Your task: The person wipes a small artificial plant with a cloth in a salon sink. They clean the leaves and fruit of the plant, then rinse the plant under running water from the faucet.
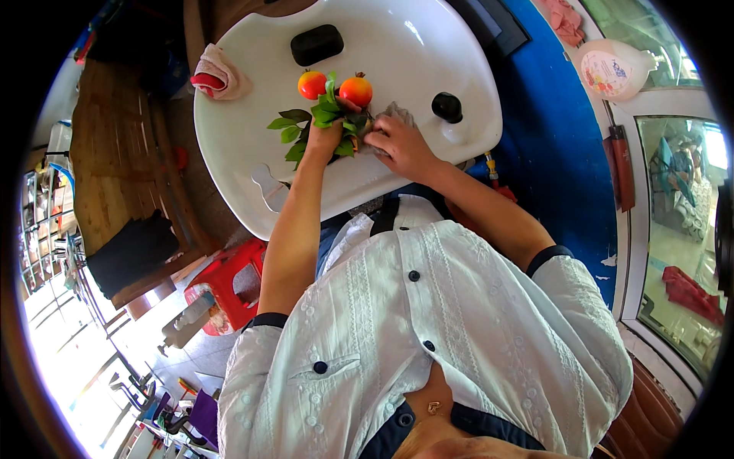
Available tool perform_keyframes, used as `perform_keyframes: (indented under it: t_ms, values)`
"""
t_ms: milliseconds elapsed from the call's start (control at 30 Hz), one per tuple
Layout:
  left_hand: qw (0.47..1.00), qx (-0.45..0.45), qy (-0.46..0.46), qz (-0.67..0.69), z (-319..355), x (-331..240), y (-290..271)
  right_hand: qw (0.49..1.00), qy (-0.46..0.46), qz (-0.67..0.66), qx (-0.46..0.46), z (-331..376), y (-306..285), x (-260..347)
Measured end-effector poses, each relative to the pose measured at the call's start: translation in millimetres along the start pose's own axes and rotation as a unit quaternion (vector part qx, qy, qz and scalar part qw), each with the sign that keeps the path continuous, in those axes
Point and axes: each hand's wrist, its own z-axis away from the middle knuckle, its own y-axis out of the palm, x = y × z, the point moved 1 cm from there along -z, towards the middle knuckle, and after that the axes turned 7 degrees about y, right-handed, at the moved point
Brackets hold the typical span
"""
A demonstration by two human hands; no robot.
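Note:
Over the white basin [252,69], my left hand [324,141] is closed round the stems of a leafy sprig [327,109] with green leaves. Two red-orange round fruits, one at the left [312,85] and one at the right [356,91], sit at its top; whether they are real or artificial I cannot tell. My right hand [402,142] pinches a crumpled greyish cloth [394,116] against the sprig's right side. The fingers of my left hand are partly hidden by leaves.
A black oval pad [316,46] lies at the basin's back, and a black-topped fitting [447,108] stands at its right. A folded pink towel [220,74] hangs over the left rim. Left of me are a red stool [229,287] and wooden bench [115,153]; a pump bottle [615,70] stands far right.

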Motion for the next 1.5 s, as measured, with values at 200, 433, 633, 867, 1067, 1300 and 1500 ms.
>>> perform_keyframes:
  t_ms: [200, 433, 633, 867, 1067, 1300, 1500]
  values:
    - [0.999, 0.013, -0.002, 0.053, 5, 1, -3, 0.958, 0.121, -0.253, 0.056, -7, -50, -9]
    - [0.999, -0.009, 0.014, -0.038, 10, -17, 3, 0.931, 0.234, -0.233, -0.157, -78, 8, -66]
    - [0.993, -0.077, 0.028, -0.084, 10, 0, -1, 0.995, 0.088, -0.001, -0.055, -37, 24, 7]
    - [0.999, 0.032, -0.012, -0.012, 8, -9, 5, 0.879, 0.256, -0.403, 0.02, -18, -35, -13]
    - [0.948, 0.044, 0.116, -0.294, 9, -30, 8, 0.908, 0.25, -0.314, -0.118, -104, -41, -3]
    - [0.963, 0.018, 0.09, -0.253, 16, -3, 0, 0.984, 0.134, -0.032, -0.109, -38, 25, 26]
    - [0.964, 0.088, 0.137, -0.208, 2, -7, 2, 0.979, 0.165, -0.112, 0.025, 4, -13, 14]
